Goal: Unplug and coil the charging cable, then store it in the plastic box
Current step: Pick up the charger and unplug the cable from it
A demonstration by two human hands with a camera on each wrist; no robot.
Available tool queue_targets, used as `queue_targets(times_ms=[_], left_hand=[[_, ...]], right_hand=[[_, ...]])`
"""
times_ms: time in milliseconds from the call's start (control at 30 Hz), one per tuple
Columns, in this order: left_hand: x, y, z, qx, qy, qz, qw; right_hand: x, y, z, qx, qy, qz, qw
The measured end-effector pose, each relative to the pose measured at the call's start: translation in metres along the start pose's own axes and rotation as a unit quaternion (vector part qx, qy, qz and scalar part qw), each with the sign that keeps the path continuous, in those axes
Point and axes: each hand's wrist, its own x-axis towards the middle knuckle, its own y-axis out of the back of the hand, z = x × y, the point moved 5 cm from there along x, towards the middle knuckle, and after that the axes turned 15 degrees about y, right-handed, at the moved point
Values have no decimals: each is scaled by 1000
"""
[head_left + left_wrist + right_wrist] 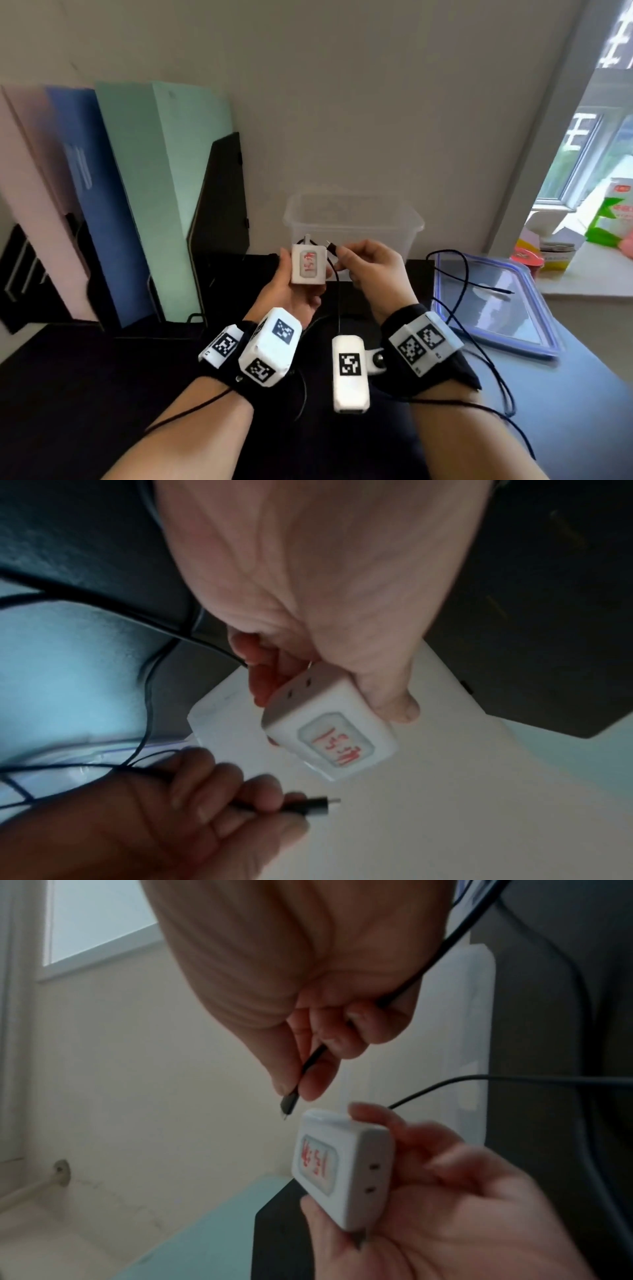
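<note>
My left hand [291, 284] grips a white charger block [307, 264] with a red-marked label, held up in front of the clear plastic box [352, 222]. The same charger block [330, 739] fills the middle of the left wrist view, and shows as the charger block [337, 1167] in the right wrist view. My right hand [371, 270] pinches the black charging cable [337, 291] just behind its plug [330, 245], which is out of the block and a little apart from it. The plug [313, 804] points free; the plug [287, 1106] hangs just above the block. The cable's other end [503, 291] lies on the lid.
The box's blue-rimmed lid [496, 308] lies flat at the right on the dark desk [102, 394]. Pastel file boxes [137, 192] and a black file holder [226, 192] stand at the back left. A windowsill [589, 274] with small containers is at the far right.
</note>
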Motion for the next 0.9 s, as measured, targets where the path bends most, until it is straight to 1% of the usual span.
queue_targets(times_ms=[167, 267, 367, 467, 567, 900], left_hand=[[3, 0, 10, -95, -32, -44, 994], [3, 3, 17, -116, -47, -71, 990], [1, 2, 19, -127, -50, -102, 985], [1, 3, 18, -120, -56, -95, 987], [1, 3, 16, -118, -62, -83, 988], [2, 6, 15, -115, -69, -64, 989]], right_hand=[[-5, -11, 11, 49, 2, 20, 999], [-7, -11, 10, 24, 14, 24, 999], [-8, -11, 8, -16, 40, 27, 999], [-9, -11, 8, -61, 75, 23, 995], [-10, -12, 9, -81, 95, 14, 992], [-8, -11, 8, -131, 104, -12, 986]])
